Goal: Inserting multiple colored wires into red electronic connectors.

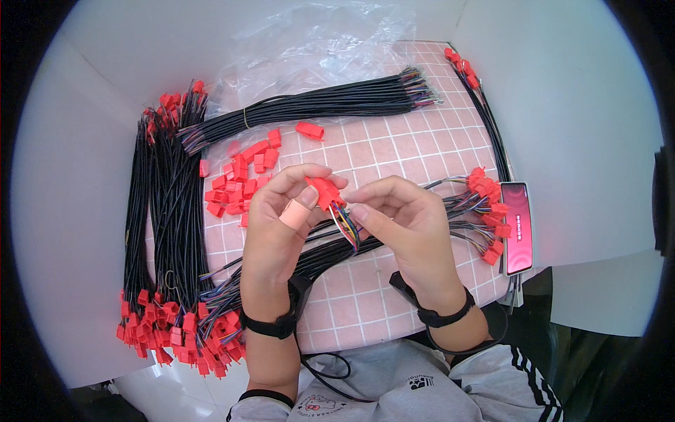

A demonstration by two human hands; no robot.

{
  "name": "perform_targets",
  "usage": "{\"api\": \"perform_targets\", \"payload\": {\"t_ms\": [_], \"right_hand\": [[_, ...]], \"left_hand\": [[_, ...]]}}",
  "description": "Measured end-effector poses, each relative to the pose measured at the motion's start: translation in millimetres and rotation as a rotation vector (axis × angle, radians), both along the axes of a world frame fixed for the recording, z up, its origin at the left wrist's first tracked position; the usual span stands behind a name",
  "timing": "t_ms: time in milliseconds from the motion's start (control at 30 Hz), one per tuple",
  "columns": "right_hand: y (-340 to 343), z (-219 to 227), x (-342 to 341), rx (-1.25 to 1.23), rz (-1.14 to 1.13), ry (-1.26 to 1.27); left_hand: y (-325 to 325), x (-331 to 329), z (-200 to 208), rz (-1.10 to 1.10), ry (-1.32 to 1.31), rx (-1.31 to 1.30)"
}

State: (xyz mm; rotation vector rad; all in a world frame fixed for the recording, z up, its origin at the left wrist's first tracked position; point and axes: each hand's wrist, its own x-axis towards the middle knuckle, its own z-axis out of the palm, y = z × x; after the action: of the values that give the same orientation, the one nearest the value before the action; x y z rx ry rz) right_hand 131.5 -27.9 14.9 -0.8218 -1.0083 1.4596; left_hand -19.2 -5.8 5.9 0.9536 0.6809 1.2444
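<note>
My left hand (269, 228) grips a red plastic connector housing (324, 191) between thumb and fingers, and a pinkish bandage (294, 214) wraps its thumb. Out of the housing's lower end come thin coloured wires (346, 229) in white, yellow, blue and black. The thumb and forefinger of my right hand (415, 225) pinch at these wires close beside the housing; the exact wire is hidden by the fingertips. Beneath both hands lies a bundle of black cables (327, 260), several of its right-hand ends fitted with red housings (485, 184).
Loose red housings (242, 169) lie scattered left of centre. A tied bundle of black cables (302, 105) rests across the back, near a clear plastic bag (316, 42). Thick cable bundles (176, 211) hang over the left edge. At the right lies a phone (517, 228). Pale walls (583, 126) enclose the table.
</note>
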Motion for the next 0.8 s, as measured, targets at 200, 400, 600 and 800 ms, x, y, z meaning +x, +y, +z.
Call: {"api": "perform_targets", "payload": {"t_ms": [200, 400, 600, 800], "right_hand": [[-2.9, -7.0, -7.0, 0.23, -0.295, -0.322], [-5.3, -6.9, -9.2, 0.442, -0.433, -0.459], [-5.5, -2.3, -7.8, 0.534, -0.435, -0.577], [-4.8, -2.7, -8.3, 0.565, -0.419, -0.603]], "left_hand": [[0.3, -2.0, -0.2, 0.028, 0.004, 0.002], [0.8, -2.4, -0.6, 0.045, -0.004, 0.0], [0.9, -0.5, -2.3, 0.066, -0.011, 0.018], [0.5, 0.7, -1.6, 0.05, 0.0, 0.029]]}}
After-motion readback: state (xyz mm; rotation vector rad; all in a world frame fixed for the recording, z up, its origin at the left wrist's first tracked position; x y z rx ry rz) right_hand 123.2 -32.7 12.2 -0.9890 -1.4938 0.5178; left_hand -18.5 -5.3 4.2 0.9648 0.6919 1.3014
